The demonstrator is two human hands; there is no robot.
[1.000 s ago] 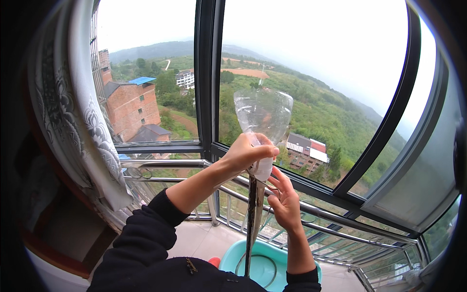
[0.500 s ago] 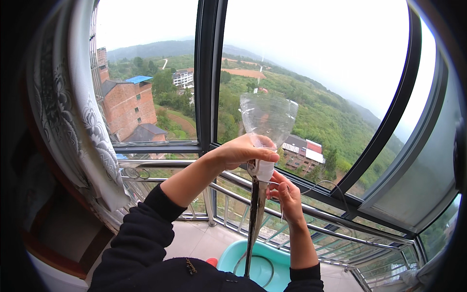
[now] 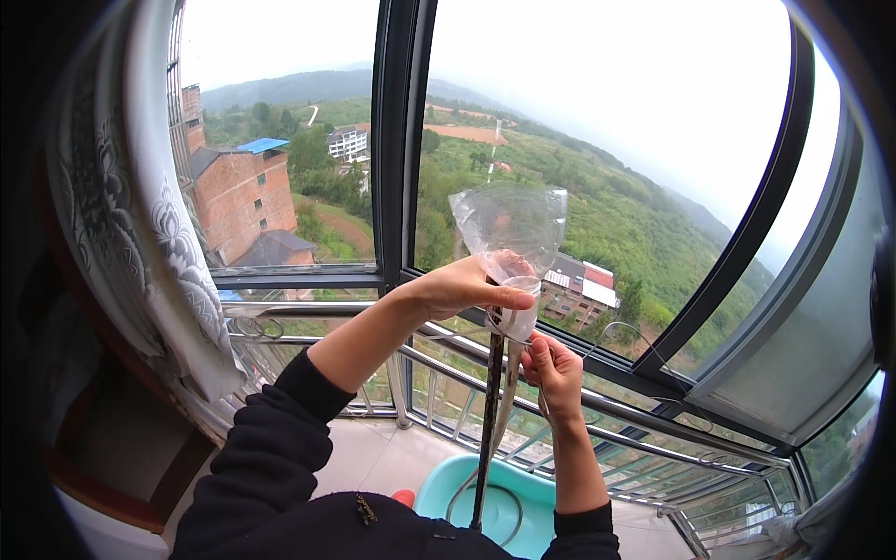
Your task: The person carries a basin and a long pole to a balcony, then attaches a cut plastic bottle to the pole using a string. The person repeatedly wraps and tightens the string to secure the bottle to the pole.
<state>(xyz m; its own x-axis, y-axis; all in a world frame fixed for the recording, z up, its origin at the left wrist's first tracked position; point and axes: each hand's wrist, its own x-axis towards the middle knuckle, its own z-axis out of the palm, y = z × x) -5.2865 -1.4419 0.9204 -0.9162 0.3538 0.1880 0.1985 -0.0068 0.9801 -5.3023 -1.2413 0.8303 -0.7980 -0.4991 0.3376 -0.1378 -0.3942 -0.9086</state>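
A clear plastic piece, shaped like the cut-off top of a bottle with its wide mouth up (image 3: pixel 518 217), stands before the window. My left hand (image 3: pixel 467 287) is closed around its narrow neck and the top of a long dark pole (image 3: pixel 485 425). A pale, flattened strip or tube (image 3: pixel 509 392) hangs beside the pole. Below the left hand, my right hand (image 3: pixel 558 371) pinches a thin metal wire (image 3: pixel 616 325) between thumb and fingers. The wire runs round the neck under the left hand, and its loose length curls out to the right.
Behind my hands runs a metal railing (image 3: pixel 607 408) with dark-framed windows (image 3: pixel 401 140) above it. A turquoise basin (image 3: pixel 551 490) is on the tiled floor, with a ring-shaped wire or hose over it. A patterned curtain (image 3: pixel 173 233) hangs at the left.
The clear plastic piece has tilted slightly left and turned. My right hand has drawn in toward the neck with the wire, whose loose loop has shifted. The pale strip now stands apart from the pole.
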